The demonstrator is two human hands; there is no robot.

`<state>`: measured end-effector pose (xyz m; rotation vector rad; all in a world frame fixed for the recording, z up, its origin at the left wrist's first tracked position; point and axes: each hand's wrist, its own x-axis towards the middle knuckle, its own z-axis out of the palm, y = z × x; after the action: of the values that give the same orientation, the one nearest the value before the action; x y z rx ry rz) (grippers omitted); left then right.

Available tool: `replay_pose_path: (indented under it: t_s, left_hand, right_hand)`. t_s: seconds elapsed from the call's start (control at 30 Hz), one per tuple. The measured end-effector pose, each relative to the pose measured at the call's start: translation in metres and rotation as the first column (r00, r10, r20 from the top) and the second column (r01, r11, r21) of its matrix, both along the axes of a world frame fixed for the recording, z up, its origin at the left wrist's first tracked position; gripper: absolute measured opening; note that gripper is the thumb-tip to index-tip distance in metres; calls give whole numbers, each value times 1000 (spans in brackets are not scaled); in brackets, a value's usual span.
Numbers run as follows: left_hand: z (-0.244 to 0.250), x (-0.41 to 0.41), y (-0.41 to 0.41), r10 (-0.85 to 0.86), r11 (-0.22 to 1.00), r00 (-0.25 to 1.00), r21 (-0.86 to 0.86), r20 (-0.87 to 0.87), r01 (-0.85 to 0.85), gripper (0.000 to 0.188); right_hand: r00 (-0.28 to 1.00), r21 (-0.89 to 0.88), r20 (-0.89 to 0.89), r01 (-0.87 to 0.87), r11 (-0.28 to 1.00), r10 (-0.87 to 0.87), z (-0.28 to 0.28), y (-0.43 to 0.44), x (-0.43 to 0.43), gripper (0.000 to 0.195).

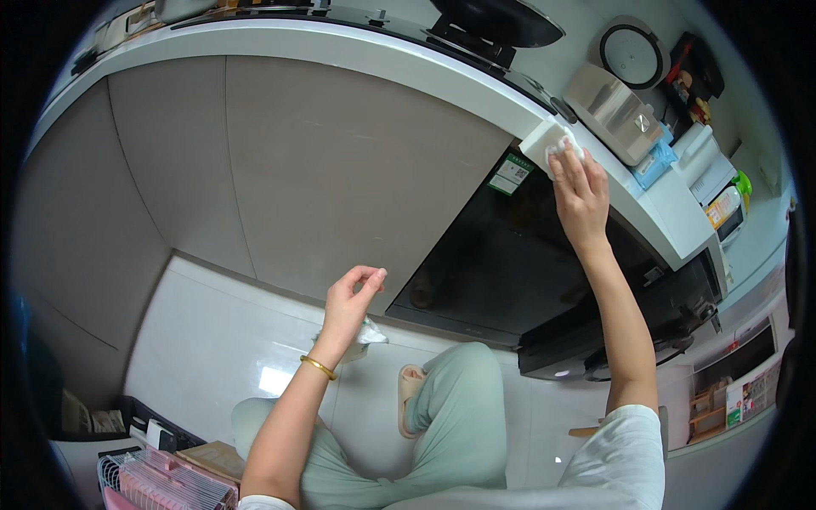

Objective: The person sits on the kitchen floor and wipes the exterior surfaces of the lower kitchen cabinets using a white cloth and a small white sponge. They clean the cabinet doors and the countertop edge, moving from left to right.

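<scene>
My right hand [580,191] presses a crumpled white tissue [539,143] onto the white counter edge [408,60], at the corner above a black glass-fronted appliance [491,255]. Part of the tissue is bunched under the fingers and part hangs flat over the edge. In front of the grey cabinet door [357,166], my left hand [350,296] hovers with curled fingers and the thumb close to them. Nothing shows in it. Behind that wrist, a white-and-green crumpled packet or wrapper [373,333] is near the floor, partly hidden by the arm.
A black wok [503,22] sits on the hob at the counter's back. To the right stand a shiny metallic box [612,115], a blue soft pack [655,162] and a bottle with a green top [727,204]. A pink wire cage [169,478] is at lower left.
</scene>
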<state>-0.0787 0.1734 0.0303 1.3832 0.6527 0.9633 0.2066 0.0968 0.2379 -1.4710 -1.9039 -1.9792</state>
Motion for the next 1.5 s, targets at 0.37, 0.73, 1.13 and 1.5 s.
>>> replay_pose_path:
  t_s: [0.37,0.73,1.13,1.5]
  left_hand:
    - [11,11,-3,-24,994,1000,-103,14,26,31]
    - [-14,20,-8,-49,997,997,-69,-66,44,28]
    - [-12,37,-9,-72,994,990,-86,-122,62,29]
    - [-36,45,-18,-60,996,967,-86,-249,40,29]
  right_hand:
    - [991,-38,12,-133,990,134,2,88,-73,33]
    - [979,153,-202,-10,988,41,-3,-21,10,31]
    - [955,192,-290,121,974,-62,-20,-113,98,35]
    - [891,445,-428,58,894,154,-34,-89,100,25]
